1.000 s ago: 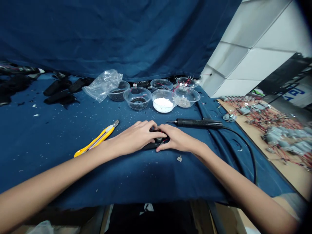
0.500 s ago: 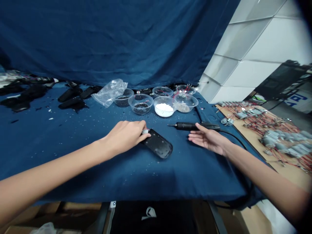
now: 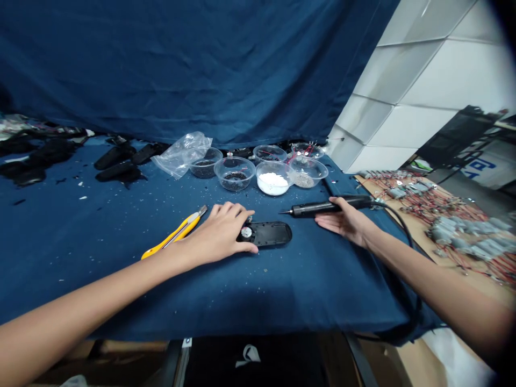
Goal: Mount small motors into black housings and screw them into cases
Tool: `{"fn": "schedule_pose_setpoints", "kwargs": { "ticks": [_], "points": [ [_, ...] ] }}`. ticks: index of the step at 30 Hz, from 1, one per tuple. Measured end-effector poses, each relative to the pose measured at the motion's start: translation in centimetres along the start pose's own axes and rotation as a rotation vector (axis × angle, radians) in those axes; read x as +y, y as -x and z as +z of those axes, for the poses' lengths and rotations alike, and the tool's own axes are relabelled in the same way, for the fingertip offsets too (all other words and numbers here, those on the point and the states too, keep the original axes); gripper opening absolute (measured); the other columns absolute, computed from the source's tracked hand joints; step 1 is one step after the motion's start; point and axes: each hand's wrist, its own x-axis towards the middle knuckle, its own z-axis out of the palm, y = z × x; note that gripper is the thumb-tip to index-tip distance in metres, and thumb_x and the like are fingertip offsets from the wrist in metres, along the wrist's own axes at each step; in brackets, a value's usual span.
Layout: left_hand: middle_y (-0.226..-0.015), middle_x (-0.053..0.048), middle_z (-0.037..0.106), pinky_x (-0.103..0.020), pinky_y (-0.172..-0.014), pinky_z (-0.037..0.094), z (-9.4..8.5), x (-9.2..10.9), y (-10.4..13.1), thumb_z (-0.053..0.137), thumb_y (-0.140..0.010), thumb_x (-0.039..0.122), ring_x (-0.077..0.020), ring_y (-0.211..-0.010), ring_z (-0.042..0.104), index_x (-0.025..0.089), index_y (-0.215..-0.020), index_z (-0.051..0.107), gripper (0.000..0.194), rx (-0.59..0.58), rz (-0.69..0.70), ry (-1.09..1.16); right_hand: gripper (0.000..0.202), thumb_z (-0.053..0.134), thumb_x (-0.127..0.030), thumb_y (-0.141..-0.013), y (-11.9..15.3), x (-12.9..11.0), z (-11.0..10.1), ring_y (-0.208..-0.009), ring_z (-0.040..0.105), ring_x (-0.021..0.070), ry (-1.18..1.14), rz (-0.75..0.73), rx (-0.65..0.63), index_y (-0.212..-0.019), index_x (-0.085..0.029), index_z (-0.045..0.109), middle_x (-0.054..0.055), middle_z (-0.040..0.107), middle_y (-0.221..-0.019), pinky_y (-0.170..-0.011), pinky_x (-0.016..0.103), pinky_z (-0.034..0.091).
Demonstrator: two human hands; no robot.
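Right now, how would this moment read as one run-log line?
left hand: on black casing | right hand: on black driver | yellow cutter: on cloth

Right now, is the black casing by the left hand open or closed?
Open: the black casing shows its hollow inside, facing up.

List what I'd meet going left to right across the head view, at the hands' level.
Yellow utility knife → left hand → black oblong plastic casing → black cylindrical screwdriver in the right hand → grey cylindrical motors with red wires.
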Motion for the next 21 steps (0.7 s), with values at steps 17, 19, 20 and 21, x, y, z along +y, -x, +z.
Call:
{"fn": "schedule_pose_setpoints", "kwargs": {
  "ticks": [17, 19, 20, 21],
  "points": [
    [-0.1, -0.009, 0.066, -0.039, -0.083, 0.037, -0.2, -1.2, -0.5, 0.037, -0.081, 0.077, -0.0268, -0.087, 0.059, 0.019, -0.124, 0.057, 0.075, -0.144, 0.092, -0.148, 0.03, 0.068, -0.039, -0.073, -0.7, 2.5, 7.1, -0.081, 0.068, 0.0209, -0.424, -0.849, 0.219, -0.083, -0.012, 0.066, 0.004, 0.066, -0.079, -0.058, 0.027, 0.057],
    [-0.097, -0.009, 0.067, -0.038, -0.08, 0.037, -0.2, -1.3, -0.6, 0.036, -0.081, 0.078, -0.0258, -0.083, 0.059, 0.019, -0.122, 0.058, 0.075, -0.153, 0.102, -0.182, 0.03, 0.068, -0.04, -0.073, -0.9, 2.9, 6.8, -0.081, 0.068, 0.0212, -0.413, -0.822, 0.227, -0.082, -0.011, 0.066, 0.004, 0.066, -0.078, -0.059, 0.028, 0.057],
    [-0.097, -0.009, 0.066, -0.038, -0.08, 0.037, -0.1, -1.3, -0.6, 0.035, -0.081, 0.078, -0.0257, -0.083, 0.059, 0.019, -0.122, 0.059, 0.075, -0.158, 0.105, -0.189, 0.03, 0.068, -0.04, -0.073, -1.0, 3.1, 6.6, -0.08, 0.068, 0.0212, -0.411, -0.809, 0.232, -0.082, -0.012, 0.066, 0.004, 0.066, -0.077, -0.059, 0.028, 0.057],
    [-0.097, -0.01, 0.066, -0.038, -0.081, 0.037, -0.1, -1.3, -0.6, 0.034, -0.082, 0.078, -0.0259, -0.084, 0.059, 0.019, -0.121, 0.059, 0.075, -0.161, 0.107, -0.193, 0.03, 0.068, -0.041, -0.073, -1.0, 3.2, 6.4, -0.08, 0.068, 0.0213, -0.409, -0.799, 0.238, -0.082, -0.012, 0.066, 0.004, 0.065, -0.077, -0.06, 0.029, 0.057]
  ]
}}
